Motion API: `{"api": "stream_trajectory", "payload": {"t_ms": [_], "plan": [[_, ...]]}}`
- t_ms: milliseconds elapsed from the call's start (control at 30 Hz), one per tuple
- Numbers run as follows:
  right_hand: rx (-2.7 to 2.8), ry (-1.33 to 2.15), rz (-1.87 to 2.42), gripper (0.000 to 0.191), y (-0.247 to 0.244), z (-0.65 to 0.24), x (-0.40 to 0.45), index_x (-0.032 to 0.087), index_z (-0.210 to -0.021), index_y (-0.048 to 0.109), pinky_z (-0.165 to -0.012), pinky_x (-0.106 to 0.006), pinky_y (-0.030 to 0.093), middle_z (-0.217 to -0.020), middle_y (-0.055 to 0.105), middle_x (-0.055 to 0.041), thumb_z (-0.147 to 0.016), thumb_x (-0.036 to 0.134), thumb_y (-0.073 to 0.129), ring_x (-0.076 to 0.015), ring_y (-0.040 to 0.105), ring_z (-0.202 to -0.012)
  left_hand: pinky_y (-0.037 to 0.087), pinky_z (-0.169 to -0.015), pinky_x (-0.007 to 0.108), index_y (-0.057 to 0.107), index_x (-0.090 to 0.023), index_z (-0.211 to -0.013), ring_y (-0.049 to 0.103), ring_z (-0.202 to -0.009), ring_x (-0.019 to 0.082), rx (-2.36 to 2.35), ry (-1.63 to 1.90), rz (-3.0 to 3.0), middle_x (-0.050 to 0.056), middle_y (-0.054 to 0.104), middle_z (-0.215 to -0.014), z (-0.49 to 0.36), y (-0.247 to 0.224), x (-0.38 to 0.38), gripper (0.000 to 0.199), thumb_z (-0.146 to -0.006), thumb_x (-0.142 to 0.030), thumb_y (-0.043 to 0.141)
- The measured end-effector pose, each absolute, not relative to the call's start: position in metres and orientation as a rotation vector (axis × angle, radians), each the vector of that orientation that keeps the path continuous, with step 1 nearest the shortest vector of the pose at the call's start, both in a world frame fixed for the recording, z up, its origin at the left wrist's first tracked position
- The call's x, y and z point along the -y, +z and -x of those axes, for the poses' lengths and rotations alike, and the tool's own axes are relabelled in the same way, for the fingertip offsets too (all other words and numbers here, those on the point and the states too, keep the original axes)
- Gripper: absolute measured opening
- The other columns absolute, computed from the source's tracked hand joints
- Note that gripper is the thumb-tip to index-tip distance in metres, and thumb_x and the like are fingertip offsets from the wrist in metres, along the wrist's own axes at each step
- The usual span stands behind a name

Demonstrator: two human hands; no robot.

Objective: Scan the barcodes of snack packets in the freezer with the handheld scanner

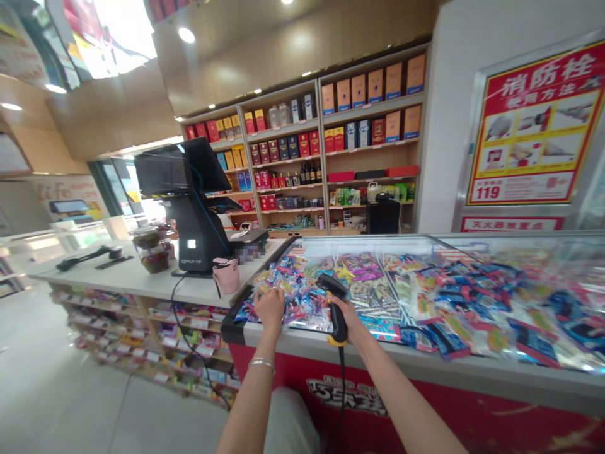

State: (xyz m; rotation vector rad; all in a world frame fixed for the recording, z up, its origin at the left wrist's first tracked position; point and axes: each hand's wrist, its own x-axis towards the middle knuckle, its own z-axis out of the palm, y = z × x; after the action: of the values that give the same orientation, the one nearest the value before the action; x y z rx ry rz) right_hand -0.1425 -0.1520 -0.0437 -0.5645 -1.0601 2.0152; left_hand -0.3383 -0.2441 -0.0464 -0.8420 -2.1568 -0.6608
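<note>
My right hand (346, 314) is wrapped around the handle of a black and yellow barcode scanner (337, 315), its head tilted toward the left over the freezer. A cable hangs from the scanner's base down the freezer's front. My left hand (270, 307), with a bracelet at the wrist, is over the near left corner of the chest freezer (302, 338). Its fingers are curled down among small colourful wrapped packets (302, 296); what they grip, if anything, is hidden. More ice-pop-like packets (467, 296) in blue, pink and clear wrappers fill the freezer's right side.
On the white counter (108, 277) at left stand a black checkout terminal (193, 221), a pink cup (225, 275) and a dark-filled jar (154, 252). Snack shelves (189, 328) run beneath. Boxed-goods shelves (288, 151) line the back wall; a red sign (534, 120) hangs right.
</note>
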Motion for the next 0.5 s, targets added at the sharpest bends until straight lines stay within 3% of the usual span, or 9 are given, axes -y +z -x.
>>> {"api": "stream_trajectory", "payload": {"t_ms": [500], "plan": [[1.074, 1.967, 0.566, 0.018, -0.0388, 0.1441, 0.1557, 0.014, -0.064, 0.062, -0.035, -0.019, 0.040, -0.054, 0.065, -0.0027, -0.063, 0.028, 0.072, -0.0087, 0.051, -0.037, 0.034, -0.097, 0.033, 0.075, -0.013, -0.081, 0.067, -0.073, 0.019, 2.183, -0.640, 0.817, 0.012, 0.073, -0.076, 0.3387, -0.0422, 0.2414, 0.052, -0.092, -0.033, 0.028]]}}
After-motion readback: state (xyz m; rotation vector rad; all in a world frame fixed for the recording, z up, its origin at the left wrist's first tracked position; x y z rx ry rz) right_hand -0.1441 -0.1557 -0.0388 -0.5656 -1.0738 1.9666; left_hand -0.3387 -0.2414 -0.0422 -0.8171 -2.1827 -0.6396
